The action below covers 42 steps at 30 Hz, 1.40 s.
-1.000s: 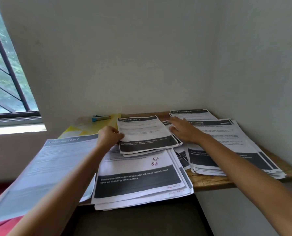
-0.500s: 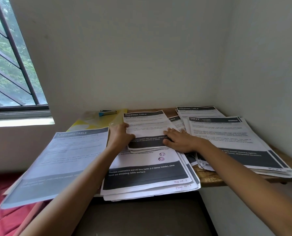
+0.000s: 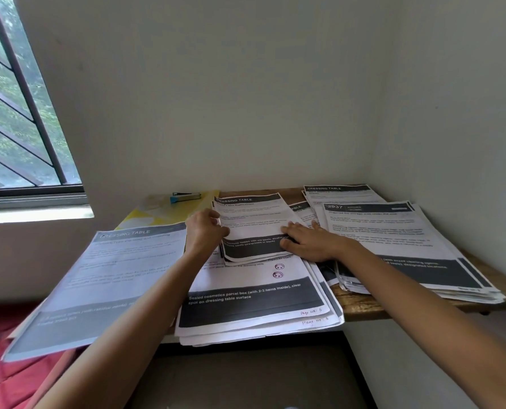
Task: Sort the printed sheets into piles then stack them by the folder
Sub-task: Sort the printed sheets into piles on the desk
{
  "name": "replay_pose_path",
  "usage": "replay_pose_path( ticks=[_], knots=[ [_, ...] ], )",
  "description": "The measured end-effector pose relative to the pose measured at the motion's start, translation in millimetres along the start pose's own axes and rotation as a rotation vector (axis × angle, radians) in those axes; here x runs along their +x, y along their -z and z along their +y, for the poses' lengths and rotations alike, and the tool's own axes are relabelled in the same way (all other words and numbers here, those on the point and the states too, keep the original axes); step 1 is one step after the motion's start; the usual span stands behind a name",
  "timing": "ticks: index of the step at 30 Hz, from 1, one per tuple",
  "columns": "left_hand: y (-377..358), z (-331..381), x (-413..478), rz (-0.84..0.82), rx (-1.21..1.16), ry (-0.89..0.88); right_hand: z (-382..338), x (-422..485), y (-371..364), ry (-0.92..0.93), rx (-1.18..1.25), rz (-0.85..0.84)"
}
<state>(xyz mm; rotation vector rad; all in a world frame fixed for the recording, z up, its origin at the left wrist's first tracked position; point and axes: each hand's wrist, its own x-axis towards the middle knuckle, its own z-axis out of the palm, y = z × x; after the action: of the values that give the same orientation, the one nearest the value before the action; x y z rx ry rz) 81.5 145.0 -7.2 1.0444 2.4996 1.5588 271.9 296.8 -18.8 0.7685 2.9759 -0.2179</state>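
First, nearest: middle pile [image 3: 254,302], overhanging the counter's [image 3: 360,305] front edge. The dark band on its top sheet reads "Sealed cosmetics parcel box (with 2-3 items inside), clear spot on dressing table surface"; "Page No: 5" is handwritten at the corner.

Left sheet [image 3: 107,276]: headed "DRESSING TABLE", projecting well past the counter over red bedding [image 3: 10,364].

Right pile [image 3: 393,240]: headed "2937 KITCHEN", fanned, its near corner over the edge. Bare wood shows only as a narrow strip between this pile and the middle one.

Small bundle [image 3: 254,228]: headed "DRESSING TABLE", lying on the far half of the middle pile.

Left grip [image 3: 204,231]: fingers curled, pinching the bundle's left edge, forearm straight out.

Right grip [image 3: 307,242]: palm down, fingers extended flat, pressing the bundle's right lower corner.

Far pile [image 3: 340,193]: headed "DRESSING TABLE", against the corner walls.

Yellow folder [image 3: 157,214]: far left, a blue stapler [image 3: 185,197] lying on it, barred window [image 3: 15,113] beyond.
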Motion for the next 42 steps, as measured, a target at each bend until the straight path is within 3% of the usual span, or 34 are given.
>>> replay_pose_path(
  ticks=[4,11,14,21,26,29,33,42],
  knots=[
    [3.1,2.9,-0.4,0.048,-0.112,0.08,-1.1,-1.8,0.0,0.004,0.027,0.024],
    [29.4,-7.5,-6.7,0.183,-0.396,0.149,-14.7,-0.2,8.2,0.01,0.14,0.284],
    [45.8,-15.9,-11.6,0.173,-0.481,0.196,-29.9,6.9,12.0,-0.055,0.186,0.272],
    [64.3,-32.9,-24.7,0.168,-0.377,0.124,-70.0,14.5,14.6,-0.161,0.12,0.202],
    [67.3,-34.9,-31.3,0.183,-0.331,0.074,-81.5,18.6,12.0,-0.246,0.285,0.339],
    [75.8,-34.7,-33.2,0.195,-0.355,0.066,-90.3,16.7,14.9,-0.213,0.418,0.488],
    [107.9,-37.9,-40.4,0.258,-0.317,0.01,-121.2,12.7,19.7,-0.131,0.4,0.622],
    [196.0,-83.2,-69.8,0.354,-0.093,-0.001,-205.6,13.7,-0.6,0.048,0.399,0.627]
  ],
)
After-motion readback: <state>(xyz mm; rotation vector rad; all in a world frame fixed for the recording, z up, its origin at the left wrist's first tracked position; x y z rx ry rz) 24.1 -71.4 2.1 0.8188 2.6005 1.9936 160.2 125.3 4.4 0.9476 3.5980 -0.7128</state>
